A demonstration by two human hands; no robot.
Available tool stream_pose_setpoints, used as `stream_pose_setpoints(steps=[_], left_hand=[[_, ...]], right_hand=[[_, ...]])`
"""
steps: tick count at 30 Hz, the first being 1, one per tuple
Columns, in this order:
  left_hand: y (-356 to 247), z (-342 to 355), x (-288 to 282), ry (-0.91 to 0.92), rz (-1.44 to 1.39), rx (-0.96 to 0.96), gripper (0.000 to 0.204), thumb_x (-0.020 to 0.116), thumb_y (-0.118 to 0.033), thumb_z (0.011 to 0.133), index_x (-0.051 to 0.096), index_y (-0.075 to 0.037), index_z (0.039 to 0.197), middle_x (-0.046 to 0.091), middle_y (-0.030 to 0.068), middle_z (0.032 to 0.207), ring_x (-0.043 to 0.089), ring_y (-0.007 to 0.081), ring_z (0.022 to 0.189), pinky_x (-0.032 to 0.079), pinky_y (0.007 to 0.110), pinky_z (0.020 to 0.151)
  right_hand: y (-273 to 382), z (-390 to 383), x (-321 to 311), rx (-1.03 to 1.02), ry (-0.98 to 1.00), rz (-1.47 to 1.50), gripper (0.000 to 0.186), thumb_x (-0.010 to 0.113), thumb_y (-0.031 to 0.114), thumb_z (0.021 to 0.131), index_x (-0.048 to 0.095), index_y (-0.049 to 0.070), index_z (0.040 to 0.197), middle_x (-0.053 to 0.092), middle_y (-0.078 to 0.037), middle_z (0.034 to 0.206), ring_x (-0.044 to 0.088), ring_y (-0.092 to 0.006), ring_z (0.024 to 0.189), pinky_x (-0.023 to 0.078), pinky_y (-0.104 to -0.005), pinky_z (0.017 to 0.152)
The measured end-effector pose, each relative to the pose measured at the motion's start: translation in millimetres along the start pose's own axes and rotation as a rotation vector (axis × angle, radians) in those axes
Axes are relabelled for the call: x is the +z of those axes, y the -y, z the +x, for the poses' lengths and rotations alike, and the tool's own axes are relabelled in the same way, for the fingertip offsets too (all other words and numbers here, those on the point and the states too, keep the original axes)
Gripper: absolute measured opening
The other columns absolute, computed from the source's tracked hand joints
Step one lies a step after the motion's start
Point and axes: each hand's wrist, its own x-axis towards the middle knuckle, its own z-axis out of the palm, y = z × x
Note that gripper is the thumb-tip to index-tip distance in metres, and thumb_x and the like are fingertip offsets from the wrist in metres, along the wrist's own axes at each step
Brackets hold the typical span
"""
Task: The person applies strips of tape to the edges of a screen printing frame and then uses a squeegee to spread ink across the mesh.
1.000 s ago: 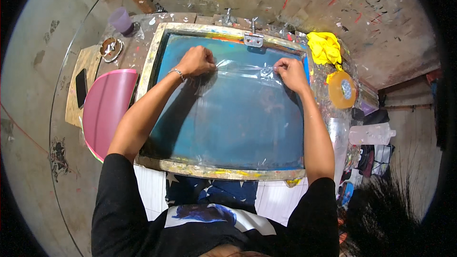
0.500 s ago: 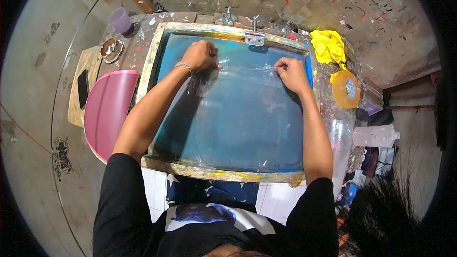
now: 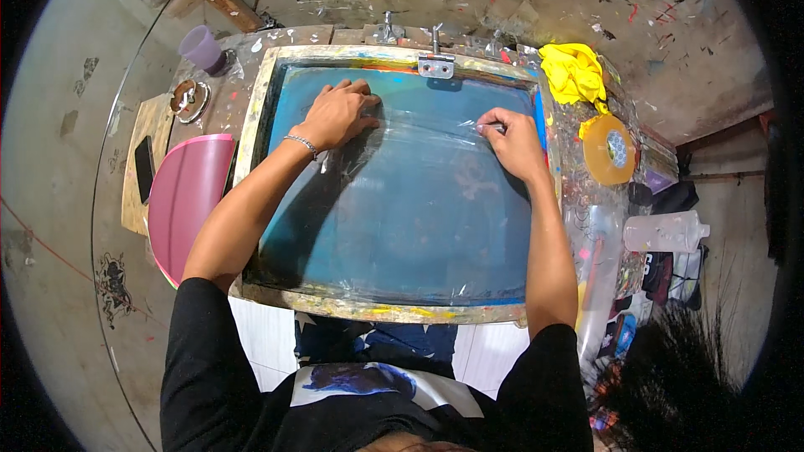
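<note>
A silk-screen frame [image 3: 419,312] of paint-stained wood lies before me, with a blue-grey mesh [image 3: 402,226] stretched inside it. Across the mesh's upper part runs a strip of clear tape [image 3: 427,124], wrinkled and shiny. My left hand [image 3: 337,115] rests on the mesh at the strip's left end, fingers spread and nothing gripped. At the other end, my right hand [image 3: 511,142] pinches the strip between thumb and fingers, close to the frame's right side. A metal hinge [image 3: 436,66] is fixed on the frame's far edge.
Right of the frame are a yellow cloth [image 3: 573,74], a roll of clear tape [image 3: 596,149] and a translucent bottle [image 3: 662,232]. To the left stand a purple cup [image 3: 199,47] and a small round tin [image 3: 189,100], near a pink sheet [image 3: 188,201] and a phone [image 3: 144,170].
My left hand has gone from bent fingers at the tape to lying spread on it, slightly left and lower. My right hand still pinches its end. The view has shifted slightly.
</note>
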Motion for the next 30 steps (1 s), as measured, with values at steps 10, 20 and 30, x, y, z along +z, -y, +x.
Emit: stream_pose_setpoints(steps=[10,20,30], left_hand=[[-9,10,-4,-0.027,0.042,-0.034,0.056,0.064,-0.058,0.088,0.064,-0.019,0.128,0.062,0.0072,0.122,0.055,0.0291,0.118,0.044,0.05,0.093],[-4,3,2,-0.025,0.05,-0.007,0.064,0.063,-0.066,0.085,0.061,-0.02,0.13,0.059,0.0084,0.126,0.054,0.0302,0.119,0.041,0.051,0.092],[-6,8,0,0.005,0.034,-0.024,0.068,0.067,-0.066,0.082,0.06,-0.021,0.131,0.058,0.0086,0.125,0.053,0.0301,0.119,0.039,0.05,0.092]], right_hand=[[4,-8,2,0.04,-0.002,0.031,0.01,0.068,0.005,0.086,0.071,-0.001,0.094,0.071,-0.011,0.078,0.062,-0.0131,0.069,0.049,-0.0297,0.065],[2,-9,3,0.01,-0.008,0.041,0.011,0.068,0.007,0.086,0.07,-0.001,0.093,0.071,-0.013,0.08,0.064,-0.0158,0.069,0.05,-0.0311,0.067],[5,-10,1,0.03,0.006,0.029,0.011,0.068,0.007,0.086,0.071,0.0,0.093,0.073,-0.013,0.083,0.065,-0.0182,0.07,0.05,-0.032,0.067]])
